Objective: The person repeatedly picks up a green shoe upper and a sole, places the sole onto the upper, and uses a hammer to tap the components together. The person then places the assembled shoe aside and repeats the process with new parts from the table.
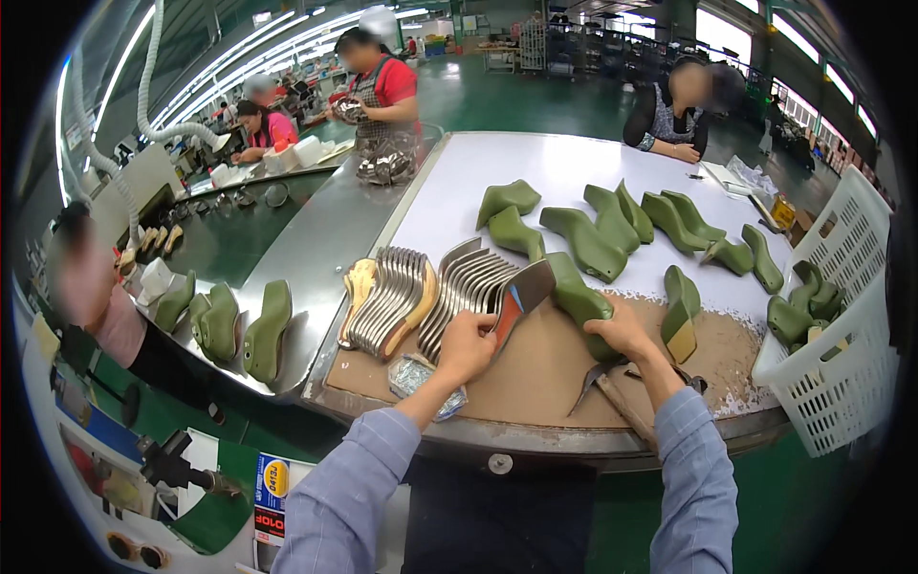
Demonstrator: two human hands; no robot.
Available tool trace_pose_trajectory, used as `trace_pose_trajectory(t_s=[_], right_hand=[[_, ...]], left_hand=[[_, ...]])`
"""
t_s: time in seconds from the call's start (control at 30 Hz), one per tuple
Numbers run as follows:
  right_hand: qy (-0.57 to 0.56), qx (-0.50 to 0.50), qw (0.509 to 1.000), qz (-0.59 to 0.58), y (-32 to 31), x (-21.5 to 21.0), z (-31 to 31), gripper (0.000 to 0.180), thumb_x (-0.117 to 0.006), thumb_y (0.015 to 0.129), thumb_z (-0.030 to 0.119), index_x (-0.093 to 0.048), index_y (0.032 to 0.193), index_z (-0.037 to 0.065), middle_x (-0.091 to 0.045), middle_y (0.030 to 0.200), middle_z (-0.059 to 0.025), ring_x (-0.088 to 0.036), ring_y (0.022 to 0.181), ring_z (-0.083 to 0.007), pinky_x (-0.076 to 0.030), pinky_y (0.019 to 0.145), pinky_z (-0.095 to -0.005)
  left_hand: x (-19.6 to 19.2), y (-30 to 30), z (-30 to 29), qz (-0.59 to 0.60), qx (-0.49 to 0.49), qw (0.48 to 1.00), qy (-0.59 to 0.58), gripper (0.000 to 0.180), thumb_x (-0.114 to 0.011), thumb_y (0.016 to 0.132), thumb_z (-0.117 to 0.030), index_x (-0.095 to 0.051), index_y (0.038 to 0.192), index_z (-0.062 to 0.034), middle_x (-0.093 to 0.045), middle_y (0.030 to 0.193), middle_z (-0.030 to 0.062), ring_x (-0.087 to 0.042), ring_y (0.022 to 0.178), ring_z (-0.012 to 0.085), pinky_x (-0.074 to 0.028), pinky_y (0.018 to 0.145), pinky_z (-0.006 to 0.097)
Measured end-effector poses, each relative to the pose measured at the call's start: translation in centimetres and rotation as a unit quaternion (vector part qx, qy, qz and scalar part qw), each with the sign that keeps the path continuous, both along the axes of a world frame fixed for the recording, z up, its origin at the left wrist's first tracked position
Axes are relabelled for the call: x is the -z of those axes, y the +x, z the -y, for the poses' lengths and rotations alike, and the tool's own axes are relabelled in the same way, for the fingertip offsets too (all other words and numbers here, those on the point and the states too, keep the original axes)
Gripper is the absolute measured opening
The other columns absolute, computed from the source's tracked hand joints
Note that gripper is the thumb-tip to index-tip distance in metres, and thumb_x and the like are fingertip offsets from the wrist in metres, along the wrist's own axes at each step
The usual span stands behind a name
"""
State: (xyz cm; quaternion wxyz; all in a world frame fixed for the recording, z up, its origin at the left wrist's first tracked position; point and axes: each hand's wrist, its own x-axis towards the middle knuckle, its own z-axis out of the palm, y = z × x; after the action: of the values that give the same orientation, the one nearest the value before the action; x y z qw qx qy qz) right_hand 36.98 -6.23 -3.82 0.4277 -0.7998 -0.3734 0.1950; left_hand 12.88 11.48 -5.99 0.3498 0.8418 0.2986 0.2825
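Right now, both hands are busy above the brown work board. The left hand is pinching a dark, curved shoe insole with an orange-and-blue flank, fingers nearly together, at the right end of a row of silvery-edged curved insoles. The right hand is clasping an olive-green plastic shoe last, its thumb lying along one end. Whether that last is touching the insole, I am not managing to tell.

To my eye, the step in hand is bringing one insole and one last together; the next move is calling for clearing the insole from its neighbours and turning the curves to agree.

Around the hands, a crumpled clear plastic packet is lying at eight o'clock, and a wooden-handled tool at five. More green lasts are spreading toward one o'clock, and a white slatted plastic basket is holding others at three. Farther off, a red-sleeved person is standing at eleven o'clock, and another is leaning on the table at one.
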Motion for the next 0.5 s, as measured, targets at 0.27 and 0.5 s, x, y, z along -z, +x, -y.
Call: trace_pose_trajectory(t_s=[0.27, 0.5], right_hand=[[0.299, 0.097, 0.899, -0.305, -6.0, -1.8, 1.3, 0.043, -0.069, 0.089, 0.015, -0.060, 0.126, -0.003, -0.067, 0.112, -0.0108, -0.065, 0.098, -0.0203, -0.053, 0.086, -0.0348], [0.364, 0.075, 0.866, -0.335, -14.8, -3.6, 11.7, 0.049, -0.070, 0.088, 0.011, -0.056, 0.133, -0.003, -0.064, 0.118, -0.0091, -0.063, 0.104, -0.0189, -0.052, 0.093, -0.0336]], left_hand=[[-0.8, 1.4, 3.0, -0.123, 0.025, 0.979, 0.160, 0.049, -0.078, 0.084, -0.031, -0.063, 0.121, -0.0015, -0.071, 0.104, 0.0198, -0.070, 0.095, 0.0336, -0.056, 0.083, 0.042], [1.5, 3.3, 4.3, -0.128, 0.011, 0.950, 0.283, 0.044, -0.081, 0.079, -0.033, -0.056, 0.108, -0.0106, -0.064, 0.087, 0.0103, -0.068, 0.086, 0.0290, -0.055, 0.071, 0.043]])
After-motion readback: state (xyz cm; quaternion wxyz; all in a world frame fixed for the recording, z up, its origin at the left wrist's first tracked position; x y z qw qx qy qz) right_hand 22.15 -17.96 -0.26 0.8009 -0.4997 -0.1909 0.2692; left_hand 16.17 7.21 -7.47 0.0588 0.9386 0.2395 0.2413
